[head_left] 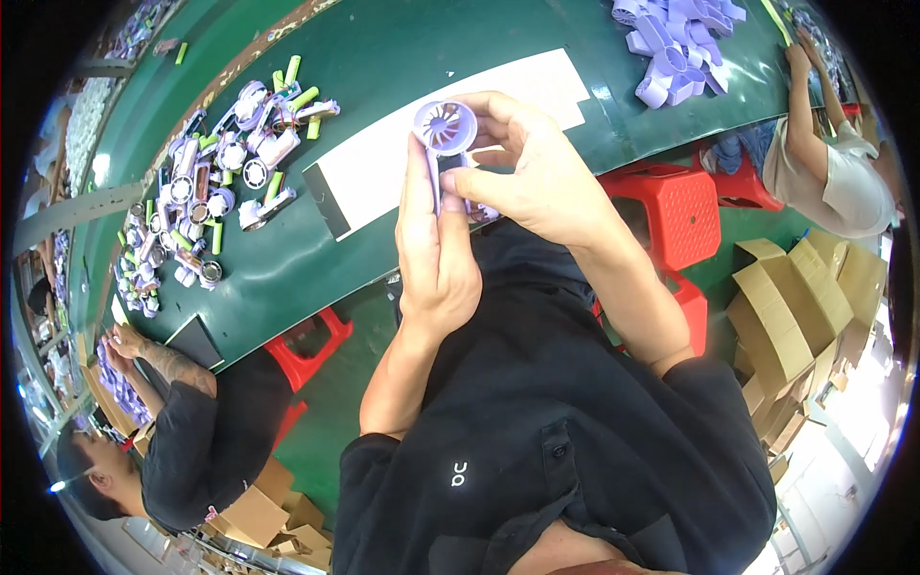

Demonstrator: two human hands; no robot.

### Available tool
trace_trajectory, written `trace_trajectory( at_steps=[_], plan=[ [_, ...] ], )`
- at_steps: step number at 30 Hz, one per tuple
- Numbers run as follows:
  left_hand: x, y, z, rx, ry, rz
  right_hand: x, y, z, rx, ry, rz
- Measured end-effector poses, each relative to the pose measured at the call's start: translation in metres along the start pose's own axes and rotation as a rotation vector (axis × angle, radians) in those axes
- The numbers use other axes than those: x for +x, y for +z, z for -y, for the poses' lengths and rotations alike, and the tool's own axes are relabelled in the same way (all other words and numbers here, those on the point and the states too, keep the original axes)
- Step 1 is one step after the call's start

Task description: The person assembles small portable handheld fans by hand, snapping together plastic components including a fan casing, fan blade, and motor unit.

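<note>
Both my hands hold one small lilac plastic handheld fan point(446, 134) up over the edge of the green worktable point(402, 48). Its round grille head points up and its handle runs down between my palms. My left hand point(436, 249) lies flat along the handle, fingers straight. My right hand point(527, 168) curls around the head and upper handle from the right, thumb near the grille rim. Below the fan a white paper sheet point(383, 163) lies on the table.
A heap of unfinished lilac fan parts with green cells point(220, 163) covers the table's left. Lilac shells point(676, 43) pile at the upper right. Red plastic stools point(676, 211) stand nearby. Other people work at the left point(182, 422) and the right point(824, 163). Cardboard boxes point(795, 307) are stacked at the right.
</note>
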State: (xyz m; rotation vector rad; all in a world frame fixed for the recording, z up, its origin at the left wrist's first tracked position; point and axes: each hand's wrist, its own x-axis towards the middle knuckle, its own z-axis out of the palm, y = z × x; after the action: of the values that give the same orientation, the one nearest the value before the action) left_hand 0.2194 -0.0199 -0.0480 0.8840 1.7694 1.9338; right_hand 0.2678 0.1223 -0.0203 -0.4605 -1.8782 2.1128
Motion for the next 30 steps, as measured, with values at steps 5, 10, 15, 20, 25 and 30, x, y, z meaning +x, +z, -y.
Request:
trace_trajectory(
  at_steps=[5, 10, 15, 20, 25, 30],
  plan=[
    [-0.002, -0.005, -0.003, 0.323, 0.168, 0.049, 0.000, -0.004, 0.010, 0.133, 0.091, 0.068],
    [-0.002, -0.003, 0.003, 0.301, 0.099, -0.037, 0.003, 0.004, -0.003, -0.116, 0.103, 0.039],
    [-0.004, 0.001, 0.011, 0.273, 0.056, -0.075, 0.007, 0.004, -0.021, -0.022, 0.145, 0.002],
    [-0.001, 0.004, 0.011, 0.285, 0.038, -0.058, 0.010, -0.004, -0.020, -0.034, 0.194, 0.008],
    [0.004, 0.002, 0.016, -0.428, -0.230, -0.102, 0.008, -0.011, -0.022, -0.017, 0.036, 0.244],
    [0.015, -0.014, 0.000, -0.608, -0.349, -0.095, -0.012, -0.039, -0.029, -0.011, 0.119, 0.140]
  ],
)
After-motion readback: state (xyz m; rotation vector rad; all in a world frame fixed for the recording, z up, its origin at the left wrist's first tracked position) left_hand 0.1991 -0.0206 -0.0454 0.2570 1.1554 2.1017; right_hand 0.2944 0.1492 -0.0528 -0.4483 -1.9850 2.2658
